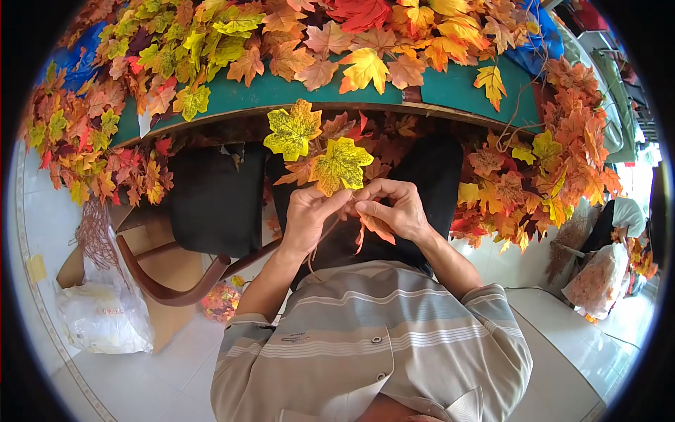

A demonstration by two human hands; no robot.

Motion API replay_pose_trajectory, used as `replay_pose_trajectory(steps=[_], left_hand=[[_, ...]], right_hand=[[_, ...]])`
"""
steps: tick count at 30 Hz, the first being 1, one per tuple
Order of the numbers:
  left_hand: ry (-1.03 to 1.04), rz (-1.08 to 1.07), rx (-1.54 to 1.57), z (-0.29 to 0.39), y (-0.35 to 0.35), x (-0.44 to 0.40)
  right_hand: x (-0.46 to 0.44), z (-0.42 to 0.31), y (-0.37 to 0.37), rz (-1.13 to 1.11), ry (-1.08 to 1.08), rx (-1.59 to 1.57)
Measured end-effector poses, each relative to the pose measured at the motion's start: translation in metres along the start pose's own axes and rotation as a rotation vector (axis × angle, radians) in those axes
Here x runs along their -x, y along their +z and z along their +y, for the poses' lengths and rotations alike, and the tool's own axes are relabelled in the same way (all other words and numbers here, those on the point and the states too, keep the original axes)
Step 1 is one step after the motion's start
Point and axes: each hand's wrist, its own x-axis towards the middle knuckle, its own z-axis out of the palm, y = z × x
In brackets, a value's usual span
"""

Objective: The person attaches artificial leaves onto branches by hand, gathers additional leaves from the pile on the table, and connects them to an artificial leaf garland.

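Both hands meet over my lap, close below the table edge, on an artificial maple leaf garland. My left hand (307, 216) is closed, its thumb and fingers pinching the garland just under a yellow-green leaf (341, 165). Another yellow-green leaf (293, 131) stands above it to the left. My right hand (399, 209) pinches the garland with thumb and forefinger, nearly touching the left fingertips. An orange leaf (377, 226) hangs below the right fingers. A thin brown stem (323, 238) trails from the hands towards my shirt. The exact spot between the fingertips is hidden.
Heaps of orange, red and yellow leaves (288, 56) cover the green table (281, 95) and spill over both sides. A black-seated chair (216, 200) with a brown armrest stands at left, near a white plastic bag (109, 316). More bagged leaves (598, 281) sit at far right.
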Motion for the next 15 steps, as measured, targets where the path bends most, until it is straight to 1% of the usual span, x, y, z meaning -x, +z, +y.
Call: replay_pose_trajectory(steps=[6,12,15], left_hand=[[0.004,0.005,-0.061,-0.0008,0.002,0.001],[0.018,0.004,-0.069,-0.0025,0.0046,0.0005],[0.014,0.011,-0.075,-0.0002,0.0072,0.0002]], right_hand=[[0.0019,0.0065,-0.0039,0.007,0.032,-0.07],[0.003,0.0103,-0.0087,-0.004,0.036,-0.052],[0.0025,0.0102,-0.0061,0.018,-0.008,-0.076]])
